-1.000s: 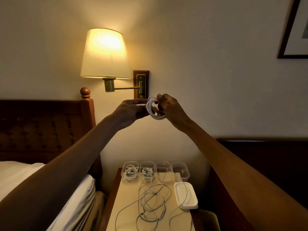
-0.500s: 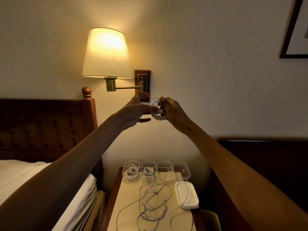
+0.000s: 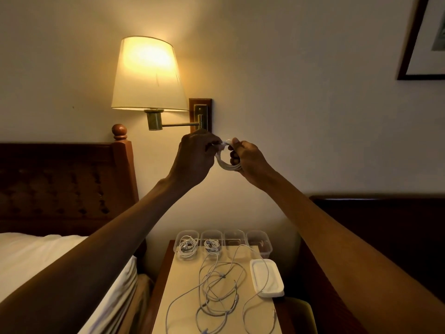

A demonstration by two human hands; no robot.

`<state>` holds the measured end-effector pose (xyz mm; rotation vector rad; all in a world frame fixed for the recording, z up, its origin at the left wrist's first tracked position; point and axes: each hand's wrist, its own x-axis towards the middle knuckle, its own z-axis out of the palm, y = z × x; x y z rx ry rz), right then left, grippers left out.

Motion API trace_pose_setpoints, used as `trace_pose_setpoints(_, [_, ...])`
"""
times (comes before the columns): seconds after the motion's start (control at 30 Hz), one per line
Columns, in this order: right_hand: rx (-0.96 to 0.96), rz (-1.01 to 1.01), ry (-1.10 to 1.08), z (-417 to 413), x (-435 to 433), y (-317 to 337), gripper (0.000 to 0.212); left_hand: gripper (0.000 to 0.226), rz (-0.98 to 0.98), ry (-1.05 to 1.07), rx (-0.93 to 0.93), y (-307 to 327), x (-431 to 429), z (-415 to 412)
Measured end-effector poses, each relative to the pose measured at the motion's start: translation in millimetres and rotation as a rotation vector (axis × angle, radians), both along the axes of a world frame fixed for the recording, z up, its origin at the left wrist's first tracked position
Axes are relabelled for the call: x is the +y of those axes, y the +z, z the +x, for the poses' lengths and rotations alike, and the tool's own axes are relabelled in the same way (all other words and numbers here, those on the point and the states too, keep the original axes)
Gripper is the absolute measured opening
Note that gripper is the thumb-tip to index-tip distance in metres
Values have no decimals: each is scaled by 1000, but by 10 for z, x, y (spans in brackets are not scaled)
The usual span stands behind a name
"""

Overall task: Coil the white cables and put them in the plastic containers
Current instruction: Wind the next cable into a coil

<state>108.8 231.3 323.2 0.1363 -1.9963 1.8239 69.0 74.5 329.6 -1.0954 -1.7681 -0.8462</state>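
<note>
**Fingers clamped on the coil from both sides, up by the wall**

Left fingers (image 3: 212, 144) curled, pinching the top of the coiled white cable (image 3: 225, 166). Right fingers (image 3: 234, 155) wrapped round the coil's right side, thumb tip at the top beside the left fingertips. Left hand (image 3: 192, 160) and right hand (image 3: 251, 161) both gripping the same small coil, nearly touching across it. Held in the air against the cream wall, just below the brass lamp bracket on its wooden plate (image 3: 201, 114), well above the nightstand.

Rest, left to right:
- White-sheeted bed (image 3: 36, 259) bottom left, dark wooden headboard (image 3: 60, 184) behind it.
- Lit wall lamp with cream fabric shade (image 3: 148, 73), above and left of the hands.
- Light-topped wooden nightstand (image 3: 183, 307), low centre.
- Row of four clear plastic containers along its back edge:
  - Leftmost container (image 3: 178, 239) and second container (image 3: 204, 237) each holding a coiled white cable.
  - Third container (image 3: 234, 238) and fourth container (image 3: 261, 241): contents hard to make out.
- Loose tangle of white cables (image 3: 216, 288) spread over the tabletop in front of the row.
- One strand crossing the white rectangular plastic lid (image 3: 266, 278) lying right of the tangle.
- Dark wooden furniture (image 3: 385, 227) to the right.
- Dark-framed picture (image 3: 409, 59) at the top right corner, cut off by the edge.
</note>
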Motion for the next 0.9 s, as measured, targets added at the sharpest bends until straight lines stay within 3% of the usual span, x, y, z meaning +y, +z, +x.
trace_pose_setpoints(0.23, [24, 37, -31, -2, 11, -39, 32, 1, 194, -117, -407, -59, 32, 4])
trace_pose_setpoints(0.4, [3, 76, -6, -52, -17, -47, 32, 15, 452, -298, -745, -156, 10, -41])
trace_pose_setpoints(0.57, [-45, -18, 2, -104, -19, -204, 33, 11, 345, -462, -1058, -198, -12, -20])
trace_pose_setpoints(0.67, [-89, -89, 75, -88, 7, -335, 33, 17, 306, -485, -1049, -281, -45, -55])
trace_pose_setpoints(0.9, [-162, 61, 154, -169, 225, -929, 26, 18, 338, -519, -1259, -857, -136, -340])
